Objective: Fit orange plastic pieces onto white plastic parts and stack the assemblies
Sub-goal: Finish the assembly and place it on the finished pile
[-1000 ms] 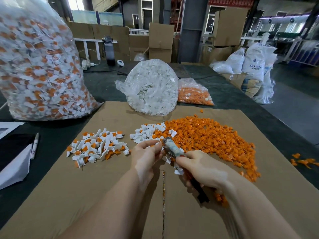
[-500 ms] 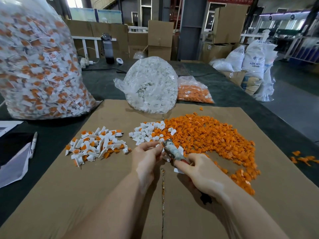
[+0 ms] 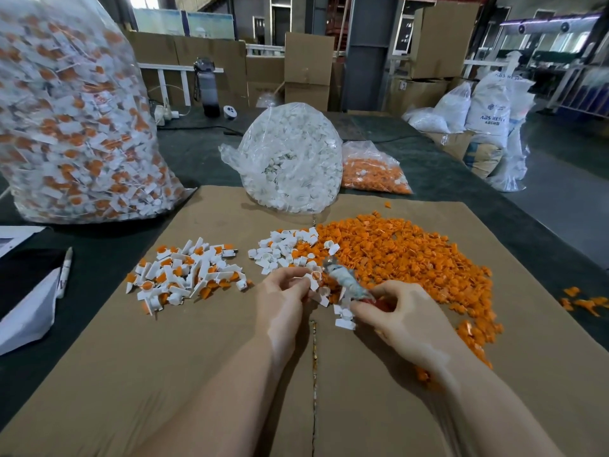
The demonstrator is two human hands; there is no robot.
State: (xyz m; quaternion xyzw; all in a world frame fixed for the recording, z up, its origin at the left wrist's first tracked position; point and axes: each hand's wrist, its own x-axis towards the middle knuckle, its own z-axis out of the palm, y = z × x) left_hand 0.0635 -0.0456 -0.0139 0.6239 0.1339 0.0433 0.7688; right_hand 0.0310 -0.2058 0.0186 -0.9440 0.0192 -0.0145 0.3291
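Left hand: the left hand (image 3: pixel 285 300) hovered over the cardboard sheet (image 3: pixel 197 374), fingertips pinching a small white part (image 3: pixel 312 279) with an orange piece in it.
Right hand: the right hand (image 3: pixel 403 319) gripped a tape-wrapped tool (image 3: pixel 344 282), its tip pointing up toward the pinched part.
Orange pieces: a broad loose heap of orange pieces (image 3: pixel 412 258) lay on the cardboard, right of the hands.
White parts: a small pile of white parts (image 3: pixel 283 250) touched the heap's left edge; a few more lay just below the tool.
Assemblies: a pile of finished assemblies (image 3: pixel 186 275) sat left of the hands, apart from the white pile.
Bags: 3 clear bags stood behind: a big bag of assemblies (image 3: pixel 71 120) at far left, a bag of white parts (image 3: pixel 291 159) in the middle, a bag of orange pieces (image 3: pixel 374 171) beside it.
Left edge: a pen (image 3: pixel 65 275) lay on the dark table.
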